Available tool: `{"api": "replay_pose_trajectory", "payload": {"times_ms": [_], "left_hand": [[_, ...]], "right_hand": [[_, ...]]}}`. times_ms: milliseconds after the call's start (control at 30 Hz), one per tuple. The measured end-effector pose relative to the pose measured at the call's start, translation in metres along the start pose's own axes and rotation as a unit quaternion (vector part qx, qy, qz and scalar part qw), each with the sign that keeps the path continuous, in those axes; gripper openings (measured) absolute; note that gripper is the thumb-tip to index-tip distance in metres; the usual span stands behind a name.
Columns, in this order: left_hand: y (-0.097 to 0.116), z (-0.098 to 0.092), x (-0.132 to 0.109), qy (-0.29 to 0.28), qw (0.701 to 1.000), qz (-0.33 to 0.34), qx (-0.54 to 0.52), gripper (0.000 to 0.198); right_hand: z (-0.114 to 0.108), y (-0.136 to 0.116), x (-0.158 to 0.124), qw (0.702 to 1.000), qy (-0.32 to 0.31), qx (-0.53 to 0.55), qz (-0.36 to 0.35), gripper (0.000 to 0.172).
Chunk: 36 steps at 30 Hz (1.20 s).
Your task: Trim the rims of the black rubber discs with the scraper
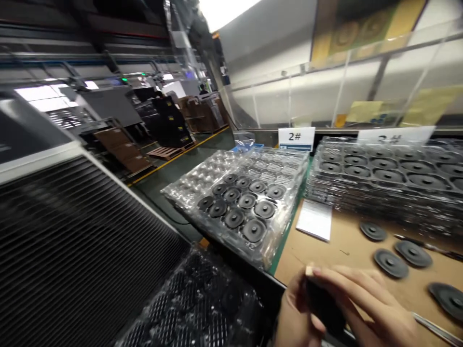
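My left hand [297, 311] and my right hand [378, 308] are closed together at the lower right, with a dark round disc [327, 308] between them. The disc stands tilted on edge, and fingers cover much of it. A small pale spot shows by the right fingertips; I cannot make out what it is. On the brown work surface [347, 260] beyond my hands lie several grey discs with a raised centre, among them one disc [390, 263] beside another disc [413, 253]. A further disc [448, 299] lies right of my right hand.
A clear plastic tray [267, 250] partly filled with similar discs stands ahead, behind a "2#" sign [296, 137]. Stacked trays [361, 190] stand right. White paper [314, 220] and a dark pen-like tool [430, 246] lie between. A ribbed black conveyor [72, 250] fills the left.
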<state>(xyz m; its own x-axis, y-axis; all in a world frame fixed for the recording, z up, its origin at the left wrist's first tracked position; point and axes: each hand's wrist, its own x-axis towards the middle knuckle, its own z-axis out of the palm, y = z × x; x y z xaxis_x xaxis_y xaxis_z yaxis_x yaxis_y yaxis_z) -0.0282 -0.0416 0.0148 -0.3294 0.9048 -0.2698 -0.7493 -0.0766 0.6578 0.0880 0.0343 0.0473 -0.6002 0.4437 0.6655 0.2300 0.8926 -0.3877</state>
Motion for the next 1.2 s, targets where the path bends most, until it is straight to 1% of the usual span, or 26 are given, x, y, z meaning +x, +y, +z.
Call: {"api": "replay_pose_trajectory", "payload": {"times_ms": [67, 133, 200, 267, 300, 333, 367, 400, 433, 467, 533, 567, 600, 633, 700, 767, 800, 867, 933, 967, 1000, 1033, 1067, 1167, 1200], "left_hand": [[-0.007, 0.000, 0.006, 0.017, 1.000, 0.016, -0.012, 0.065], [-0.014, 0.001, 0.013, 0.008, 1.000, 0.023, -0.007, 0.078], [-0.020, 0.004, 0.020, -0.024, 0.999, 0.012, 0.024, 0.079], [-0.025, 0.009, 0.028, -0.039, 0.998, -0.002, 0.047, 0.075], [-0.027, 0.012, 0.033, -0.034, 0.998, -0.010, 0.049, 0.071], [-0.028, 0.014, 0.037, -0.027, 0.999, -0.018, 0.042, 0.068], [-0.030, 0.016, 0.042, -0.021, 0.999, -0.025, 0.032, 0.066], [-0.032, 0.017, 0.046, -0.019, 0.999, -0.033, 0.021, 0.066], [-0.033, 0.019, 0.049, -0.021, 0.999, -0.043, 0.012, 0.066], [-0.035, 0.021, 0.053, -0.021, 0.998, -0.055, 0.005, 0.066], [-0.037, 0.024, 0.058, -0.021, 0.996, -0.082, -0.003, 0.065], [-0.038, 0.026, 0.060, -0.020, 0.995, -0.097, -0.005, 0.065], [-0.039, 0.029, 0.063, -0.019, 0.994, -0.111, -0.006, 0.065], [-0.040, 0.032, 0.065, -0.019, 0.992, -0.123, -0.008, 0.064], [-0.042, 0.037, 0.070, -0.014, 0.990, -0.141, -0.013, 0.062], [-0.045, 0.043, 0.074, -0.016, 0.987, -0.157, -0.017, 0.061], [-0.047, 0.045, 0.075, -0.019, 0.986, -0.164, -0.016, 0.061], [-0.051, 0.048, 0.076, -0.027, 0.985, -0.169, -0.008, 0.060], [-0.053, 0.051, 0.077, -0.037, 0.984, -0.173, 0.007, 0.059], [-0.054, 0.052, 0.078, -0.039, 0.983, -0.179, 0.016, 0.057], [-0.055, 0.052, 0.078, -0.043, 0.981, -0.187, 0.025, 0.057], [-0.055, 0.052, 0.079, -0.044, 0.980, -0.193, 0.034, 0.057], [-0.055, 0.052, 0.080, -0.041, 0.979, -0.194, 0.041, 0.058], [-0.055, 0.053, 0.081, -0.014, 0.981, -0.184, 0.065, 0.062], [-0.056, 0.054, 0.080, -0.008, 0.980, -0.185, 0.072, 0.061]], "right_hand": [[-0.005, 0.012, -0.002, 0.998, -0.030, -0.029, 0.045, 0.028], [-0.008, 0.020, -0.002, 0.996, -0.048, -0.030, 0.074, 0.029], [-0.007, 0.026, 0.000, 0.996, -0.013, 0.004, 0.092, 0.031], [-0.008, 0.031, -0.001, 0.991, 0.034, 0.034, 0.125, 0.032], [-0.009, 0.034, -0.003, 0.986, 0.041, 0.042, 0.155, 0.031], [-0.012, 0.038, -0.008, 0.980, 0.031, 0.049, 0.192, 0.030], [-0.016, 0.043, -0.016, 0.971, 0.003, 0.066, 0.230, 0.027], [-0.020, 0.048, -0.026, 0.957, -0.030, 0.096, 0.271, 0.024], [-0.025, 0.053, -0.037, 0.937, -0.059, 0.134, 0.316, 0.021], [-0.029, 0.058, -0.050, 0.912, -0.075, 0.172, 0.365, 0.021], [-0.033, 0.070, -0.077, 0.855, -0.067, 0.222, 0.463, 0.023], [-0.033, 0.075, -0.089, 0.833, -0.056, 0.234, 0.499, 0.024], [-0.032, 0.080, -0.100, 0.816, -0.048, 0.241, 0.524, 0.025], [-0.030, 0.085, -0.109, 0.806, -0.046, 0.247, 0.535, 0.026], [-0.028, 0.093, -0.117, 0.797, -0.055, 0.255, 0.545, 0.027], [-0.028, 0.097, -0.111, 0.802, -0.052, 0.238, 0.546, 0.027], [-0.030, 0.097, -0.103, 0.814, -0.042, 0.219, 0.537, 0.027], [-0.035, 0.093, -0.080, 0.853, -0.014, 0.176, 0.491, 0.025], [-0.039, 0.087, -0.053, 0.901, 0.013, 0.150, 0.408, 0.030], [-0.041, 0.083, -0.041, 0.921, 0.024, 0.149, 0.359, 0.033], [-0.042, 0.081, -0.031, 0.934, 0.028, 0.159, 0.319, 0.035], [-0.043, 0.079, -0.023, 0.939, 0.019, 0.179, 0.294, 0.034], [-0.044, 0.078, -0.016, 0.936, -0.005, 0.205, 0.288, 0.032], [-0.045, 0.083, -0.007, 0.905, -0.104, 0.263, 0.318, 0.025], [-0.044, 0.085, -0.007, 0.906, -0.103, 0.256, 0.321, 0.025]]}}
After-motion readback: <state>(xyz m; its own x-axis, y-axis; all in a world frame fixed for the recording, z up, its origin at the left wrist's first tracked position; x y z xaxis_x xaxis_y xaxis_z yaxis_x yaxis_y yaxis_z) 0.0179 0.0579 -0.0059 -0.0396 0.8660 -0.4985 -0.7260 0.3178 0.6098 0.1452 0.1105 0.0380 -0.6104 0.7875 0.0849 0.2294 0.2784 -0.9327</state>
